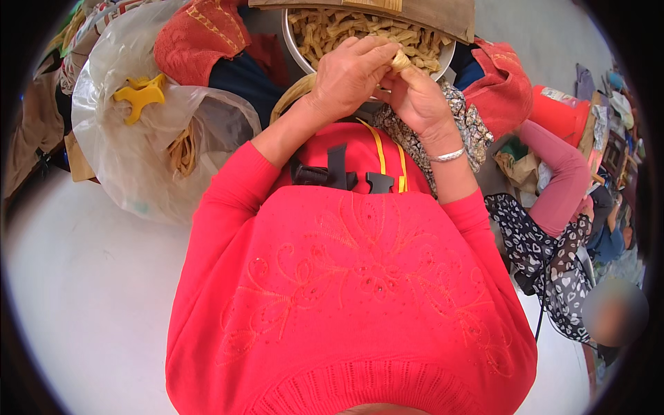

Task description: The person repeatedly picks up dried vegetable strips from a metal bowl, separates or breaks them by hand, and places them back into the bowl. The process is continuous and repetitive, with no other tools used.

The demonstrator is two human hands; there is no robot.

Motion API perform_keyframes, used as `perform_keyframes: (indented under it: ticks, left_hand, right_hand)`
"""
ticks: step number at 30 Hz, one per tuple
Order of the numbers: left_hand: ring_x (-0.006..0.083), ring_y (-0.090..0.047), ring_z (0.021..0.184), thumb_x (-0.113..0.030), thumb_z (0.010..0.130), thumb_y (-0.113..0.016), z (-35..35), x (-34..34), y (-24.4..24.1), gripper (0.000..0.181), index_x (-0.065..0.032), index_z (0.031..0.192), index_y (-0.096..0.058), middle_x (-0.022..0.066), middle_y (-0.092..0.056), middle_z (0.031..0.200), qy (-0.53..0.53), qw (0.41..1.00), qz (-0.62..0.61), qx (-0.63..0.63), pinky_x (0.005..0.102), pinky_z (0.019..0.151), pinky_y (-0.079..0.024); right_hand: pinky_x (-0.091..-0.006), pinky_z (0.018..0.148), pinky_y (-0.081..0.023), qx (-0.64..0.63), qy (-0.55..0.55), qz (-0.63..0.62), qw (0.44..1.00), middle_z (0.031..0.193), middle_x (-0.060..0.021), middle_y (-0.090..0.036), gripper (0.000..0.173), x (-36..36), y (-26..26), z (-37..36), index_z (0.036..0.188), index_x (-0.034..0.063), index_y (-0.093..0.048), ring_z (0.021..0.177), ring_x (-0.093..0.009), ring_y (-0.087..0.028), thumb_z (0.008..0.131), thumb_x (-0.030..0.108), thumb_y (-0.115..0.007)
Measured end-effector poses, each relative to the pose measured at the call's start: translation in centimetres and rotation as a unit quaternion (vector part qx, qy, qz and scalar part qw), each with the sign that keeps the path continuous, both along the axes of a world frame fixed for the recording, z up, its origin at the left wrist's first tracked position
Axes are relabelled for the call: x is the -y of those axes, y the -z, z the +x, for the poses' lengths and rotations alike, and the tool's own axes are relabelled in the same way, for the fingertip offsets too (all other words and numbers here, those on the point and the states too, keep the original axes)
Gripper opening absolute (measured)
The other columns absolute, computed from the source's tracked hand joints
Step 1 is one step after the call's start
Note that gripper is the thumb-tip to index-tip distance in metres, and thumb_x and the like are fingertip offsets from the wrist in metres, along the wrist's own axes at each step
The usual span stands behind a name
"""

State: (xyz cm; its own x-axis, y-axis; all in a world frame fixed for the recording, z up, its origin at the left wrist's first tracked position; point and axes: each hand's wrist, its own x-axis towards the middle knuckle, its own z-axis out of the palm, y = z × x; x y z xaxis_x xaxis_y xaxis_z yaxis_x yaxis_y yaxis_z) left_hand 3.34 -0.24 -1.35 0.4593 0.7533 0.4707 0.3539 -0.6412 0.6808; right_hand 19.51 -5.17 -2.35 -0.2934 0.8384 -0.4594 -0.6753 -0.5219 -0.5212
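My left hand (pixel 345 78) and my right hand (pixel 420 98) meet in front of a round metal basin (pixel 293 46). Between their fingertips they hold a small wrapped bundle of tan strips (pixel 400 61). The basin is filled with many similar tan knotted bundles (pixel 332 31). A wooden board (pixel 436 18) lies across the basin's far side. Near my left forearm is a loop of tan strips (pixel 293 96). A patterned cloth (pixel 459 111) lies beneath and beside my right hand.
At left, a clear plastic bag (pixel 119 171) holds more tan strips (pixel 182 150), with a yellow plastic object (pixel 140 97) on it. Red towels (pixel 199 39) drape both knees. A red bucket (pixel 563 114) stands at right, near a co-worker's pink sleeve (pixel 557 171); other people sit beyond.
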Motion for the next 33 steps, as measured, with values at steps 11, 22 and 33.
perform_keyframes:
  ticks: [11,22,33]
  left_hand:
    - [0.0316,-0.060,0.076,-0.022,0.086,-0.059,0.2,-0.3,-4.1,0.032,-0.0024,0.111,-0.058,0.0159,-0.063,0.086,0.064,0.964,-0.253,-0.048,0.0349,0.069,-0.049]
    - [0.0074,-0.045,0.052,-0.025,0.097,-0.042,2.6,-0.4,-1.5,0.031,0.0013,0.095,-0.058,-0.0003,-0.049,0.060,0.023,0.835,-0.493,0.245,0.0241,0.048,-0.038]
    - [0.0331,-0.058,0.058,-0.020,0.088,-0.057,-1.0,1.4,-1.9,0.014,-0.0073,0.084,-0.054,0.0133,-0.058,0.067,-0.039,0.982,-0.098,-0.156,0.0406,0.049,-0.046]
  right_hand:
    - [-0.0297,0.088,-0.044,0.561,0.054,0.278,0.778,0.114,-0.0094,-0.059,0.018,-1.6,-2.1,-0.2,0.094,-0.0045,-0.065,0.104,-0.019,-0.054,0.081,-0.005,-0.052]
    - [-0.0322,0.079,-0.045,0.670,0.156,0.361,0.630,0.097,-0.0128,-0.058,0.005,-2.0,-3.6,-1.4,0.079,-0.0022,-0.064,0.091,-0.025,-0.054,0.081,0.002,-0.062]
    - [-0.0226,0.074,-0.048,0.378,0.157,0.229,0.883,0.093,-0.0015,-0.064,0.023,-3.9,-4.1,2.1,0.107,0.0020,-0.063,0.082,-0.008,-0.059,0.093,0.020,-0.058]
